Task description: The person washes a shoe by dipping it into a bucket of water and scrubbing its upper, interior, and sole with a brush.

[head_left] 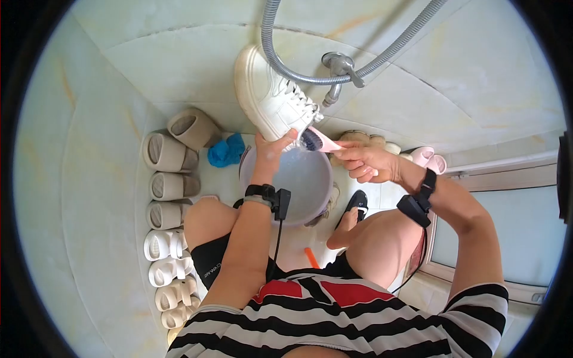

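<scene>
Head camera view: a white lace-up sneaker (271,98) hangs tilted over the far side of a pale lavender basin (327,194), clear of the cloudy water, in a marble-patterned washroom. My left hand (274,146) grips the shoe from below, by its near end, fingers closed around it. My right hand (367,162) is closed on the handle of a pink scrub brush (322,139), its dark bristles at the shoe's near right edge; whether they press on it I cannot tell from this angle.

The step in hand appears to be scrubbing. The next stroke, I judge, calls for a steady hold on the left and bristles laid squarely on the shoe, with my left fingers out of their path.

Beyond the basin, a metal tap (339,65) juts from the far wall, with a ribbed shower hose (269,30) looping past the sneaker. Just left of the basin lies a crumpled blue item (227,150), perhaps a bag. Farther left, grey-beige slides (164,152) and white sandals (160,244) line the wall; pink slippers (422,156) sit at right, beyond my right wrist.
</scene>
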### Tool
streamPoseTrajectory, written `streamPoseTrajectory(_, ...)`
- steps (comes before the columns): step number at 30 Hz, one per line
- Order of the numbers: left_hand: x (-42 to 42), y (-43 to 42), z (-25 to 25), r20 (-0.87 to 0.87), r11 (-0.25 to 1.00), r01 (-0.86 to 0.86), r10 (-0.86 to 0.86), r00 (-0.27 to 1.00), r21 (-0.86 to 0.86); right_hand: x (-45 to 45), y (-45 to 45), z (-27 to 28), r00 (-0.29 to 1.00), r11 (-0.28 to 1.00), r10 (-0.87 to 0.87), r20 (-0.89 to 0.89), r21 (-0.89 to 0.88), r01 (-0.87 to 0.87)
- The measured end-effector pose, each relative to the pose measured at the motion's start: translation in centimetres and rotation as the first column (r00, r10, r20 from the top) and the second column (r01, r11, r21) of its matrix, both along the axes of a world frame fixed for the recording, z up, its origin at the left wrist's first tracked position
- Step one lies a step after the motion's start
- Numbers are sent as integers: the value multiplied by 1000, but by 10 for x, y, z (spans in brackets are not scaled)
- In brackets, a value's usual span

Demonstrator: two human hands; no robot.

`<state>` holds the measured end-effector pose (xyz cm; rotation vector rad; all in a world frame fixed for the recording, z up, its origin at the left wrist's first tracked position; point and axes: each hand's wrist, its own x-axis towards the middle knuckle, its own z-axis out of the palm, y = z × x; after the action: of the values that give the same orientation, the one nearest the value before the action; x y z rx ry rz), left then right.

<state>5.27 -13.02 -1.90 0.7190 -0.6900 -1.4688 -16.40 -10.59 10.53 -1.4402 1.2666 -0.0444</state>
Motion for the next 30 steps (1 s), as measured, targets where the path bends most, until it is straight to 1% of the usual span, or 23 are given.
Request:
streamPoseTrajectory(2,-2,0,2,137,995,35,-48,989,95,-1,-1,-2,996,998,-10,-85,-68,5)
streamPoseTrajectory(3,-4,-4,1,130,995,30,-42,991,91,-2,-4,-2,992,995,-13,-126,-100,1)
streamPoseTrajectory(4,-6,-5,-1,62,998,38,-41,997,52,-4,-3,-4,986,992,-19,-164,-125,-2)
streamPoseTrajectory(5,-6,-4,-4,-1,999,49,-49,999,12,-2,-7,5,911,831,166,-378,-444,-335)
streamPoseTrajectory(6,-5,-2,-3,2,998,58,-58,998,20,-1,-11,17,914,837,161,-373,-439,-327)
streamPoseTrajectory(7,-5,-1,-2,-24,997,76,-75,997,25,-1,-16,32,685,487,151,-713,-549,-679)
streamPoseTrajectory(8,-6,-1,2,-52,995,91,-90,995,26,-3,-23,43,387,62,-48,-921,-389,-919)
streamPoseTrajectory(9,-6,-1,3,-54,995,97,-96,994,30,-8,-31,46,385,69,-46,-922,-388,-919)
streamPoseTrajectory(11,-5,0,6,-35,995,99,-99,994,4,-14,-42,54,375,-24,12,-927,-375,-927)
streamPoseTrajectory(12,-5,1,8,-36,995,103,-103,994,4,-12,-37,49,374,-21,10,-927,-375,-927)
streamPoseTrajectory(14,-3,-1,8,-44,999,46,-45,998,2,-3,-24,29,407,307,104,-907,-360,-881)
streamPoseTrajectory(15,-1,-2,3,-41,999,46,-46,998,9,-2,-20,21,493,389,148,-858,-408,-826)
streamPoseTrajectory(16,0,-5,-2,-18,998,47,-46,999,40,-1,-15,11,493,393,154,-856,-404,-826)
streamPoseTrajectory(17,-1,-5,-4,-1,996,45,-45,999,72,2,-11,3,756,750,247,-606,-374,-545)
streamPoseTrajectory(18,-1,-4,-5,-4,996,46,-46,999,72,3,-7,-1,943,966,154,-294,-158,-207)
streamPoseTrajectory(19,-2,-5,-4,6,997,44,-44,999,58,2,-4,-2,997,985,-75,-36,154,80)
streamPoseTrajectory(21,0,-8,-7,14,999,28,-29,999,38,6,-8,1,994,978,-104,-25,181,107)
streamPoseTrajectory(23,-7,-9,-10,104,998,-21,15,994,60,4,-11,5,985,952,-175,-17,251,173)
streamPoseTrajectory(26,-7,-7,-7,70,1000,-3,1,998,28,8,-9,9,954,888,-299,6,368,276)
streamPoseTrajectory(27,-7,-5,-8,75,1000,5,-8,997,31,15,-10,12,962,967,85,-258,-211,-142)
streamPoseTrajectory(28,-7,-5,-8,61,999,17,-20,998,45,16,-10,21,964,969,76,-255,-211,-132)
streamPoseTrajectory(29,-7,-7,-8,46,998,27,-29,999,57,17,-14,30,762,773,179,-622,-391,-500)
streamPoseTrajectory(30,-6,-7,-8,47,998,30,-32,998,55,16,-18,34,435,451,97,-895,-350,-821)
